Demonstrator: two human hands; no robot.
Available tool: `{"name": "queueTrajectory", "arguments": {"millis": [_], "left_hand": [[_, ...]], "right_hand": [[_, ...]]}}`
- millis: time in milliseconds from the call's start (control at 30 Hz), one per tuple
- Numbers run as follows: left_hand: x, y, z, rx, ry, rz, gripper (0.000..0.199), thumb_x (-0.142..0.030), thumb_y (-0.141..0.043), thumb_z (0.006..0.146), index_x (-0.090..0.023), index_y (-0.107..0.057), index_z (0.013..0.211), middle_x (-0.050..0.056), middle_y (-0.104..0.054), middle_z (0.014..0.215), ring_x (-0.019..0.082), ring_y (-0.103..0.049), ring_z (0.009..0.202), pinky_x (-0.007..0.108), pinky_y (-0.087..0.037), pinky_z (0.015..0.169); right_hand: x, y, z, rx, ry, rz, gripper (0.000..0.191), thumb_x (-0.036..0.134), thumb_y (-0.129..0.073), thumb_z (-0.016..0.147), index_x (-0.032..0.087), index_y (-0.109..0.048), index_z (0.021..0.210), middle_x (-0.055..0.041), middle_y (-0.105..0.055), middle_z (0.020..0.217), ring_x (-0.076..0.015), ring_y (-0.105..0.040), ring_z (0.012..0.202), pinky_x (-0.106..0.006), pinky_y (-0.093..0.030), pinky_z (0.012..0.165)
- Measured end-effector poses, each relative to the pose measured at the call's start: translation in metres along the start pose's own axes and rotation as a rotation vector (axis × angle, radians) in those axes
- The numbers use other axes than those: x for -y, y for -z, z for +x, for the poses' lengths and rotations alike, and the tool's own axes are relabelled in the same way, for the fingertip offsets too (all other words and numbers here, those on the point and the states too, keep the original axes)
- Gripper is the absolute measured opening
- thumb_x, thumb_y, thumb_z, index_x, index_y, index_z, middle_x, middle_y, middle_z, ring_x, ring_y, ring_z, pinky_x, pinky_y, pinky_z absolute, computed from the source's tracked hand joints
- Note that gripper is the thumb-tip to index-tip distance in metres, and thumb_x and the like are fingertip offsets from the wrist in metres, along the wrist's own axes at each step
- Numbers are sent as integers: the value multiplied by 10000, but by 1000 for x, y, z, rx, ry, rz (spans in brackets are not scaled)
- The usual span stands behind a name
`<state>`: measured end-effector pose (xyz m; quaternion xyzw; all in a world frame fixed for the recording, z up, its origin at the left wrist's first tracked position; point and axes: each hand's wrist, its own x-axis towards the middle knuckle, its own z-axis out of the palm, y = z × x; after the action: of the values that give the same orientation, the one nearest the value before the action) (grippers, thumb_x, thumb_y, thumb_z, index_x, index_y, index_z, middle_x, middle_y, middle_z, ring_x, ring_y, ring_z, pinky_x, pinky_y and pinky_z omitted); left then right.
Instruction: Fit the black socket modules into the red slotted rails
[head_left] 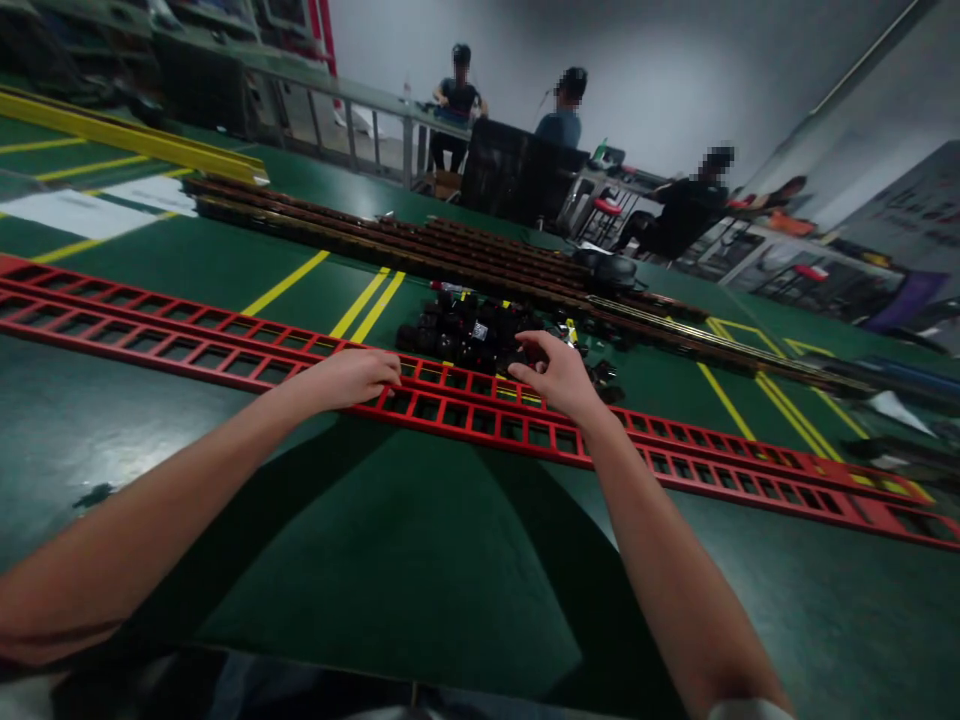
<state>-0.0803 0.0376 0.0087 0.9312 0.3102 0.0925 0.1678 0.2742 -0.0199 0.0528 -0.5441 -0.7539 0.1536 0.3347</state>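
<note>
A long red ladder-like frame (480,405) lies across the green table in front of me. My left hand (366,374) is at its rungs, left of centre, with the fingers curled together; whether they grip the frame is hard to make out. Behind the frame sits a cluster of small black parts (480,335). My right hand (551,370) hovers at the near right side of this cluster, thumb and forefinger apart, with nothing visible between them.
Behind the parts lie long dark brown rails (450,245). A yellow beam (135,130) and white sheets (82,212) are at the back left. Yellow lines mark the green tabletop (420,540). Several people (457,95) sit at tables farther back.
</note>
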Motion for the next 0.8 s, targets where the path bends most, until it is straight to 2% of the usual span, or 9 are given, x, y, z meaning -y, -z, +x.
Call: {"name": "queueTrajectory", "arguments": {"millis": [133,233,300,367,467,600,700,800], "left_hand": [[3,2,-3,45,106,54,277,-174,-543,889,-266,-798,950,42,-725,1107,211,-674,1031,292,-502,872],[8,4,-8,79,201,153,228,-220,-564,911,-262,-788,910,21,-724,1095,206,-650,1070,274,-474,833],[11,5,-12,100,274,235,208,-248,-577,916,-256,-781,876,4,-721,1087,193,-647,1049,265,-455,795],[12,5,-14,112,352,312,174,-298,-616,905,-254,-774,846,-3,-717,1089,207,-650,1036,277,-453,765],[10,6,-15,119,432,375,122,-318,-657,861,-272,-768,845,-19,-717,1115,251,-641,1107,316,-484,799],[6,6,-17,127,348,354,238,-308,-536,897,-242,-761,865,39,-717,1116,263,-637,1101,352,-499,830],[9,5,-19,96,273,338,304,-351,-477,921,-219,-741,851,82,-709,1065,278,-641,1040,365,-494,799],[11,4,-19,88,271,354,275,-357,-496,915,-217,-715,825,78,-704,1025,275,-645,1002,360,-485,801]], "right_hand": [[-9,2,-2,0,-114,21,355,470,-666,873,228,-659,1134,-31,-647,851,-196,-594,762,-353,-483,711],[-13,-5,-5,-1,-128,49,236,454,-590,938,244,-650,1028,-22,-630,840,-198,-599,791,-349,-480,727],[-13,-10,-7,46,-95,65,183,418,-616,933,241,-651,966,-31,-646,901,-205,-608,855,-361,-490,776],[-10,-13,-11,100,-62,77,153,356,-682,890,239,-665,987,-45,-662,1013,-218,-610,939,-376,-497,830],[-10,-14,-16,153,-46,111,347,219,-719,817,244,-660,1158,-60,-642,1189,-220,-601,1008,-383,-504,869],[-21,-10,-20,142,-108,138,469,118,-705,760,186,-638,1220,-77,-619,1187,-165,-583,875,-328,-497,785],[-27,-4,-19,135,-183,105,459,173,-765,760,155,-645,1202,-53,-631,1044,-128,-536,753,-294,-459,711],[-25,2,-19,150,-195,17,455,249,-807,760,135,-665,1177,-25,-620,904,-122,-507,712,-286,-419,685]]}}
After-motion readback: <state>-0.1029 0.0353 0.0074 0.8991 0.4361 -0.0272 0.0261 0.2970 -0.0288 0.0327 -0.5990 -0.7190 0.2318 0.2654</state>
